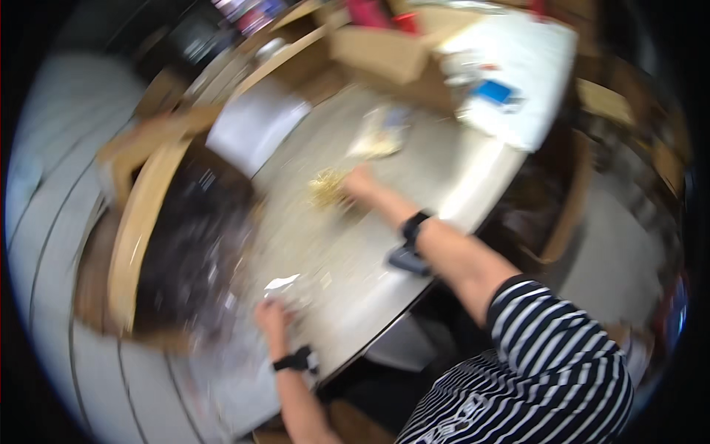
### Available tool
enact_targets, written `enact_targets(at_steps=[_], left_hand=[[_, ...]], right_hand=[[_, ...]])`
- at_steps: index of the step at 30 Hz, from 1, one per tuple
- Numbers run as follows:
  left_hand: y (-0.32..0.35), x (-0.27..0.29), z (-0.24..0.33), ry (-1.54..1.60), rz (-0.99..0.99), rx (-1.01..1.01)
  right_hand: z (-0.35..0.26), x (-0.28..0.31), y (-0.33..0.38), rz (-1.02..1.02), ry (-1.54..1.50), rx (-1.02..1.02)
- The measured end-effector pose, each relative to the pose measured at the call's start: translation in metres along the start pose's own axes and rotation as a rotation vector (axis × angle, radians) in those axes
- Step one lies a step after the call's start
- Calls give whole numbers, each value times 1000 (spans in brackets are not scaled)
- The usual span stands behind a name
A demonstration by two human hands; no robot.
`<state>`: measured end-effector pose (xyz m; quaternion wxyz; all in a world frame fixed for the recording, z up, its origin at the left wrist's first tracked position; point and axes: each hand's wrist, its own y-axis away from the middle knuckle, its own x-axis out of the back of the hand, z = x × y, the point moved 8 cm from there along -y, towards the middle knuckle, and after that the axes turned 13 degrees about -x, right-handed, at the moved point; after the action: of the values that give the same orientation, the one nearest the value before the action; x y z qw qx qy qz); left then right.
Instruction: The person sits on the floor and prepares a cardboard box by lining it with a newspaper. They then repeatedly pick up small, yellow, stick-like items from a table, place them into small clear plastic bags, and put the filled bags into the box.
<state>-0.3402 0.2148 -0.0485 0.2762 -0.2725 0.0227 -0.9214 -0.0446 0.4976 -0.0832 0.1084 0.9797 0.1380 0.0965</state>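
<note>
Tabletop (pixel 414 170) pale and cluttered, boxes (pixel 377 52) beyond; right hand (pixel 360 183) touches a yellow tangle (pixel 328 186), left hand (pixel 272 317) by paper scrap (pixel 282 283); blur hides both grips.

whole view motion-blurred, hands' (pixel 360 183) grasp unclear

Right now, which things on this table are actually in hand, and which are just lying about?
In hand:
right hand at the yellowish heap
left hand by the white scrap

Lying about:
blue object
cardboard box
white sheet
dark small object
</note>
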Motion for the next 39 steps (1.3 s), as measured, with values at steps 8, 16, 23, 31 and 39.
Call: enact_targets(at_steps=[8, 16, 23, 31, 39], left_hand=[[124, 16, -32, 488, 244, 246], [121, -21, -57, 722, 367, -56], [141, 15, -21, 223, 474, -159], [135, 3, -17, 420, 512, -273], [138, 16, -14, 435, 493, -261]], right_hand=[[-48, -81, 26, -107, -496, -82], [58, -44, -156, -400, -382, -222], [59, -39, -191, -521, -296, -128], [-49, -63, 33, -141, 346, 382], [-94, -95, 64, -62, 492, 605]])
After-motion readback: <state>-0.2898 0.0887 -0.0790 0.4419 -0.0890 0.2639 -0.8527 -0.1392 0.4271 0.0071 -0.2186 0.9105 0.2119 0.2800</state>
